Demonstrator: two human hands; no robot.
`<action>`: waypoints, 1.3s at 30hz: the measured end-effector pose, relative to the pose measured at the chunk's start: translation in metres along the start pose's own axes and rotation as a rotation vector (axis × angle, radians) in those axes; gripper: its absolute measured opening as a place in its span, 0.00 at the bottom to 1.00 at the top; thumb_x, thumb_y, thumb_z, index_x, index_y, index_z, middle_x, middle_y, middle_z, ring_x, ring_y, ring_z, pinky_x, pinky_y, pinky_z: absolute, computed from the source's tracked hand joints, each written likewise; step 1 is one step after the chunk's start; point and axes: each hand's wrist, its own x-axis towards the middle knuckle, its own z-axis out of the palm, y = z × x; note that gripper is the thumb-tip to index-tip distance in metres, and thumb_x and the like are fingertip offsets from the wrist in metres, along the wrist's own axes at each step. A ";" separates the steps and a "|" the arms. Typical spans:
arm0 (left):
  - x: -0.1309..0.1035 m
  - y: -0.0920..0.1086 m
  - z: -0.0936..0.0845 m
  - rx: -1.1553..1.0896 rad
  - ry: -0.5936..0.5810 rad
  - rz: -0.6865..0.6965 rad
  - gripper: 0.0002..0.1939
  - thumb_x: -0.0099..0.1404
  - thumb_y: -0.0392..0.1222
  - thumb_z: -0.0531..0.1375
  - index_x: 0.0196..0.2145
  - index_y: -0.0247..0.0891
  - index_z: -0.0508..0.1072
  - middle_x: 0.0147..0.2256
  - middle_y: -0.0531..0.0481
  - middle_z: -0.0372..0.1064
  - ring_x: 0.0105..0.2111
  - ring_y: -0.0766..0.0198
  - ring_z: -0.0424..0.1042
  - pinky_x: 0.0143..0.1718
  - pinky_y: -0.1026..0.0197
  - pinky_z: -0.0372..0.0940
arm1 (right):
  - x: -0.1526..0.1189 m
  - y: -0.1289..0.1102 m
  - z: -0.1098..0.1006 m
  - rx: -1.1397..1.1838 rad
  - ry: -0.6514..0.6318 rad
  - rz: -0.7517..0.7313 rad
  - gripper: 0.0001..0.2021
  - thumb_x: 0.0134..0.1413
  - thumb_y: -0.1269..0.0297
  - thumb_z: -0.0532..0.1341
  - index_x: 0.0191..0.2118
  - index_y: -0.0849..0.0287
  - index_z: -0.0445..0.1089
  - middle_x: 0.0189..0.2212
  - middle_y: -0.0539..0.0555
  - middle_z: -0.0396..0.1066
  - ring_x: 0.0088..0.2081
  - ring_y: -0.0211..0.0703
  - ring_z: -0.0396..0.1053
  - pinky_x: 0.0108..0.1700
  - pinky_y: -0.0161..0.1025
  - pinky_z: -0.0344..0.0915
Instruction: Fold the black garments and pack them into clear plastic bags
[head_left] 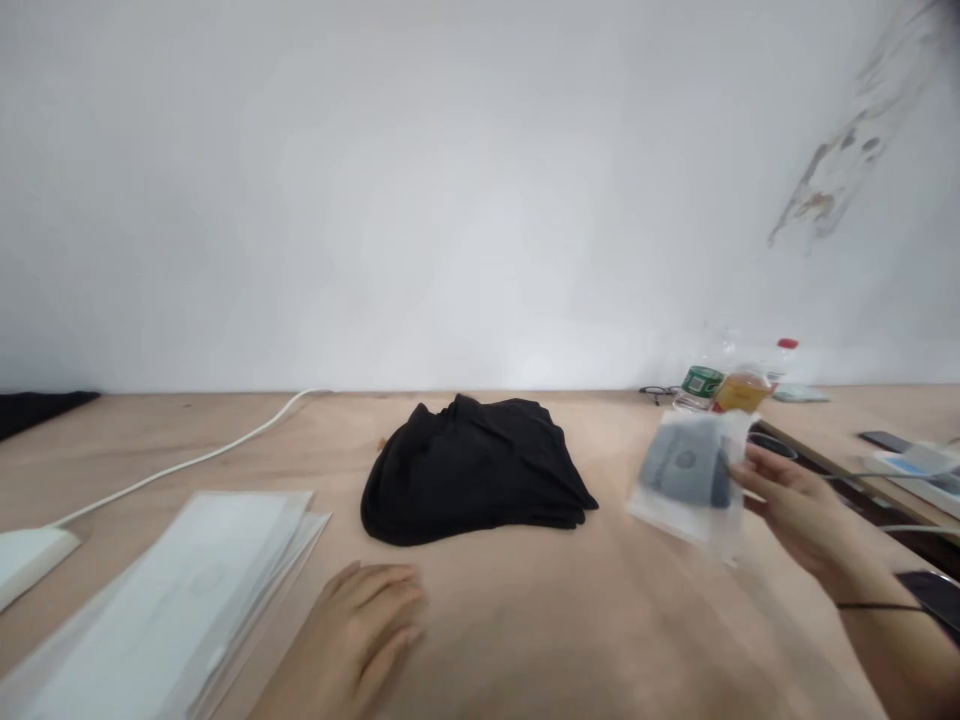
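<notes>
My right hand (802,505) pinches the edge of a small frosted plastic bag (686,470) with something dark grey and folded inside. The bag is tilted at the right of the table, a little blurred. My left hand (367,620) is low in view with its fingers loosely stretched and nothing in them, just in front of a folded black cloth (480,475). That cloth lies in a soft heap in the middle of the table, apart from both hands. To the left of my left hand is a stack of frosted plastic bags (172,600).
A white cable (202,457) runs across the left to a white box-like object (34,560). Bottles (739,385) and glasses (658,391) stand near the wall at right. Beyond a gap in the tabletop lie a dark phone (885,441) and other items. Black fabric (41,408) sits far left.
</notes>
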 end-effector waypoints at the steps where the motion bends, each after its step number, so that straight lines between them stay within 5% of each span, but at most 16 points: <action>1: 0.003 0.006 -0.004 -0.061 -0.001 -0.034 0.10 0.63 0.45 0.57 0.41 0.51 0.77 0.42 0.52 0.76 0.42 0.55 0.75 0.46 0.53 0.71 | -0.005 -0.018 -0.004 0.087 -0.092 -0.016 0.19 0.52 0.51 0.58 0.48 0.51 0.69 0.42 0.60 0.74 0.42 0.55 0.73 0.40 0.46 0.70; 4: 0.019 0.028 -0.012 -0.283 0.018 -0.186 0.13 0.64 0.47 0.56 0.45 0.50 0.75 0.46 0.50 0.74 0.46 0.55 0.72 0.49 0.52 0.68 | -0.034 -0.074 0.008 0.080 -0.364 -0.144 0.10 0.48 0.55 0.64 0.37 0.51 0.75 0.38 0.56 0.75 0.41 0.54 0.72 0.42 0.45 0.68; 7: 0.035 0.051 -0.014 -0.644 -0.034 -0.337 0.23 0.61 0.52 0.58 0.53 0.45 0.68 0.50 0.46 0.71 0.48 0.53 0.71 0.48 0.52 0.67 | -0.074 -0.113 0.054 -0.028 -0.749 -0.291 0.09 0.55 0.59 0.58 0.33 0.53 0.76 0.31 0.53 0.73 0.33 0.46 0.70 0.36 0.41 0.67; 10: 0.041 0.066 -0.012 -0.925 -0.155 -0.416 0.19 0.62 0.53 0.56 0.43 0.38 0.74 0.36 0.46 0.75 0.34 0.57 0.74 0.33 0.61 0.68 | -0.105 -0.127 0.103 -0.014 -0.922 -0.325 0.12 0.57 0.65 0.55 0.30 0.54 0.76 0.29 0.51 0.71 0.32 0.42 0.68 0.34 0.37 0.64; 14: 0.038 0.074 -0.003 -0.902 -0.091 -0.473 0.19 0.64 0.53 0.52 0.26 0.36 0.72 0.23 0.52 0.66 0.23 0.66 0.63 0.23 0.66 0.57 | -0.118 -0.135 0.150 0.108 -0.859 -0.217 0.08 0.51 0.64 0.61 0.38 0.56 0.75 0.31 0.51 0.71 0.32 0.40 0.68 0.30 0.33 0.64; 18: 0.031 0.064 0.003 -0.837 0.027 -0.499 0.21 0.64 0.55 0.51 0.22 0.37 0.66 0.20 0.54 0.60 0.22 0.66 0.59 0.22 0.67 0.54 | -0.118 -0.138 0.174 0.106 -0.692 -0.314 0.08 0.53 0.64 0.59 0.27 0.59 0.71 0.25 0.50 0.69 0.27 0.37 0.65 0.26 0.32 0.59; 21: 0.018 0.035 -0.005 -0.696 0.200 -0.591 0.20 0.63 0.55 0.52 0.22 0.38 0.66 0.20 0.55 0.61 0.22 0.65 0.61 0.23 0.67 0.55 | -0.121 -0.122 0.167 0.009 -0.670 -0.372 0.11 0.54 0.64 0.58 0.22 0.59 0.68 0.22 0.49 0.67 0.26 0.37 0.64 0.26 0.32 0.57; 25: 0.002 -0.002 -0.020 -0.500 0.320 -0.673 0.19 0.63 0.54 0.52 0.21 0.39 0.63 0.19 0.57 0.57 0.22 0.65 0.60 0.23 0.67 0.56 | -0.125 -0.099 0.143 -0.082 -0.813 -0.270 0.11 0.57 0.60 0.57 0.26 0.58 0.70 0.24 0.50 0.69 0.27 0.39 0.65 0.26 0.33 0.59; 29: 0.010 0.009 -0.021 -0.457 0.233 -0.526 0.20 0.67 0.52 0.48 0.22 0.39 0.62 0.19 0.57 0.56 0.22 0.66 0.61 0.23 0.67 0.56 | -0.124 -0.116 0.139 0.025 -0.841 -0.367 0.12 0.60 0.64 0.53 0.42 0.53 0.73 0.43 0.54 0.69 0.42 0.42 0.68 0.40 0.37 0.65; 32: 0.025 0.030 -0.022 -0.378 0.185 -0.378 0.19 0.69 0.48 0.47 0.23 0.40 0.63 0.19 0.57 0.58 0.21 0.66 0.62 0.23 0.66 0.56 | -0.123 -0.137 0.151 0.047 -0.976 -0.407 0.11 0.55 0.65 0.58 0.43 0.50 0.74 0.45 0.54 0.68 0.41 0.43 0.68 0.39 0.37 0.66; 34: 0.031 0.037 -0.024 -0.299 0.237 -0.262 0.16 0.69 0.45 0.48 0.26 0.40 0.67 0.23 0.55 0.65 0.26 0.64 0.67 0.30 0.64 0.60 | -0.125 -0.143 0.161 0.112 -1.081 -0.399 0.10 0.51 0.63 0.63 0.41 0.51 0.76 0.41 0.53 0.70 0.40 0.44 0.68 0.38 0.37 0.67; 36: 0.031 0.040 -0.024 -0.249 0.426 -0.236 0.08 0.66 0.44 0.53 0.37 0.42 0.71 0.37 0.50 0.71 0.40 0.58 0.70 0.44 0.57 0.62 | -0.127 -0.141 0.169 0.225 -1.061 -0.368 0.08 0.48 0.61 0.65 0.36 0.53 0.77 0.36 0.52 0.70 0.39 0.45 0.68 0.40 0.39 0.67; 39: 0.019 0.043 -0.014 -0.478 0.632 -0.444 0.28 0.58 0.51 0.61 0.54 0.45 0.61 0.52 0.44 0.66 0.53 0.51 0.64 0.49 0.50 0.63 | -0.129 -0.131 0.176 0.403 -0.881 -0.206 0.08 0.48 0.59 0.66 0.34 0.54 0.77 0.36 0.52 0.70 0.40 0.46 0.67 0.42 0.41 0.66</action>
